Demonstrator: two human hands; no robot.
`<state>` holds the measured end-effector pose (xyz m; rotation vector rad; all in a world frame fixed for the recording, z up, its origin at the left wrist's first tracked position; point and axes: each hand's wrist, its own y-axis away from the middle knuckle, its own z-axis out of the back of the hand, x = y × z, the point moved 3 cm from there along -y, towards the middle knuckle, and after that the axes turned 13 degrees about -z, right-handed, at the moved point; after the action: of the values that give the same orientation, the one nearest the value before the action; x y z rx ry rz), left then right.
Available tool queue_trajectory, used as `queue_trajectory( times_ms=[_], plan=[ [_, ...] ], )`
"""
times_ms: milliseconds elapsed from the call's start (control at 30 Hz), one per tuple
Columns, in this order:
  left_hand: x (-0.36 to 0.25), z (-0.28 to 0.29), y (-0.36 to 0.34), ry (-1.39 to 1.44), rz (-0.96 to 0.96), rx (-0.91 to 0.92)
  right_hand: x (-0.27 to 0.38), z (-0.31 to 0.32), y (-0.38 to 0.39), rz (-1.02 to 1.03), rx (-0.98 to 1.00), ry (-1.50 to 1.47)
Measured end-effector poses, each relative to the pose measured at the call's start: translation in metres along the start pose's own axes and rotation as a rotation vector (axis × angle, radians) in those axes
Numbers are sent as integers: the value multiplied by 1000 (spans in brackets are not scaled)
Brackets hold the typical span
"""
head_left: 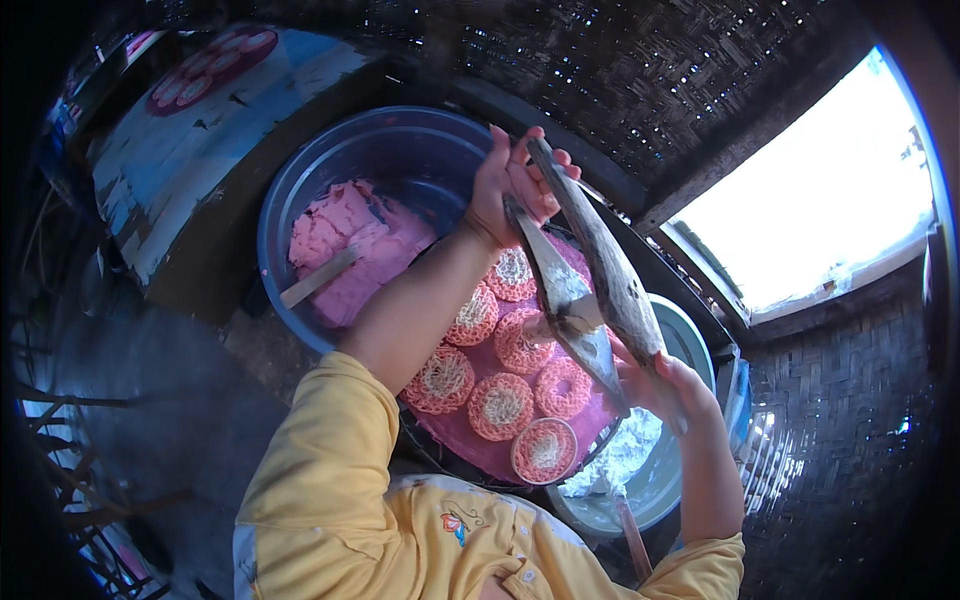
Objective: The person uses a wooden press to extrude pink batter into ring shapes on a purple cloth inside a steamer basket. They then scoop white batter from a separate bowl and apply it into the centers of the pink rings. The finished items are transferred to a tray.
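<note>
Both my hands hold a weathered wooden press [617,275], made of a long rounded bar and a flat pointed board [562,285] with a short pale cylinder between them. My left hand [515,185] is closed about its far end, its fingers partly behind the wood. Around the near end, my right hand [668,385] is wrapped. The press is tilted above a round pink-covered tray [455,440]. On it lie several lacy round cakes in pink and white, one of them [501,406] near the middle. Another, a pink ring [563,388], lies close to my right hand.
A big blue basin [277,225] at the left holds pink dough [345,225] and a wooden spatula [320,277]. To the right, a pale green basin [690,480] contains white dough [625,452] and a stick. A worn blue table [190,150] stands far left, a bright window [820,200] right.
</note>
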<state>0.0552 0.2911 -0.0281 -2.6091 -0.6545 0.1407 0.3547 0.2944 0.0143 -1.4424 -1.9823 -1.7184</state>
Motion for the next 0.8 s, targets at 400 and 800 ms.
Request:
queue_trajectory(
  times_ms=[400, 800],
  plan=[
    [-1, -7, 0, -9, 38, 137, -10, -1, 2, 77, -273, 276],
    [72, -63, -7, -11, 162, 68, -44, 5, 67, 105, -62, 20]
  ],
)
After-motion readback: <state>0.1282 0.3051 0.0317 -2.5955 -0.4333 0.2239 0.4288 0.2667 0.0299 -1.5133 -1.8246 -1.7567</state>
